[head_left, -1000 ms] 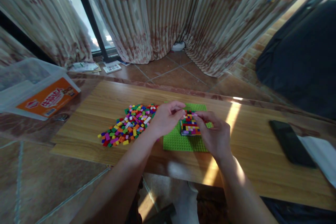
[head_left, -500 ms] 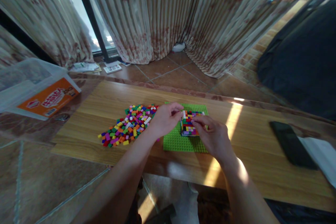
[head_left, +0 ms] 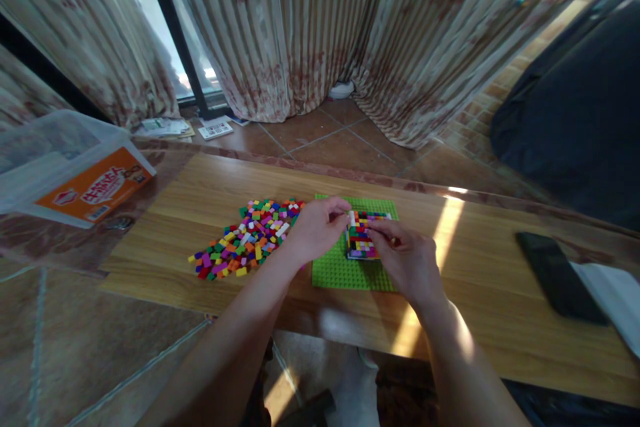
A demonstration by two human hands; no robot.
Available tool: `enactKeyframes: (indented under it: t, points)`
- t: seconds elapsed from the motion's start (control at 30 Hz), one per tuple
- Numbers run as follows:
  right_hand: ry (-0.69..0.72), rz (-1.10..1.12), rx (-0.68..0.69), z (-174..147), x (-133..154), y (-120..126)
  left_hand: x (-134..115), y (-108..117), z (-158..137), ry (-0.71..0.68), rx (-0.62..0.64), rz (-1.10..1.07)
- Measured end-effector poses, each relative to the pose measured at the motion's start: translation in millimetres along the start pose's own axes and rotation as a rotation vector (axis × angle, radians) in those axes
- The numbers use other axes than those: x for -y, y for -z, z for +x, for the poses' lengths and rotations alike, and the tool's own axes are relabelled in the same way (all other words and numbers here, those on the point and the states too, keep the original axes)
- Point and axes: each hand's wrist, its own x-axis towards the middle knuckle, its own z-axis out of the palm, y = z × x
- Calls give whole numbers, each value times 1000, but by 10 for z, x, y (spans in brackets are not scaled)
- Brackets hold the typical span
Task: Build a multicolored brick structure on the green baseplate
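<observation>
On a green studded baseplate (head_left: 333,275) stands a low rectangular build of multicoloured toy bricks (head_left: 359,238), with white at its upper left corner. My left hand (head_left: 320,227) is at the build's left side, thumb and forefinger closed together by that corner; whatever they grip is too small to make out. Over the build's right part, my right hand (head_left: 411,261) pinches with thumb and forefinger close to the bricks' top. Its fingers hide part of the build, and anything between the tips cannot be seen. A loose pile of small coloured bricks (head_left: 245,240) lies left of the baseplate.
The wooden table (head_left: 480,287) carries a dark phone (head_left: 560,277) and white paper (head_left: 607,293) at the right. A clear plastic box (head_left: 65,147) with an orange label stands at the far left. Curtains (head_left: 320,33) hang beyond the table, and a dark covered object (head_left: 575,107) is at the right.
</observation>
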Motion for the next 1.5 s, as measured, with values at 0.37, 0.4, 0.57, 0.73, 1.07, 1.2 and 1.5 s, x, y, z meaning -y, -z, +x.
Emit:
enactKeyframes:
  t: [0.37, 0.4, 0.57, 0.73, 1.07, 1.2, 1.5]
  points:
    - [-225, 130, -62, 37, 133, -52, -7, -17, -12, -4, 36, 57]
    - [-239, 144, -70, 39, 138, -56, -4, -20, -11, -5, 38, 60]
    - [-284, 191, -80, 43, 140, -67, -14, -25, -10, -2, 42, 102]
    - [-293, 207, -82, 45, 136, -75, -6, -33, -11, -14, 36, 116]
    - [-270, 157, -47, 56, 105, -96, -52, -44, -29, -20, 29, 133]
    - [-232, 110, -102, 22, 129, -110, -18, 7, -6, -11, 5, 122]
    - [296, 80, 124, -246, 490, -291, 114, 326, 67, 26, -207, -49]
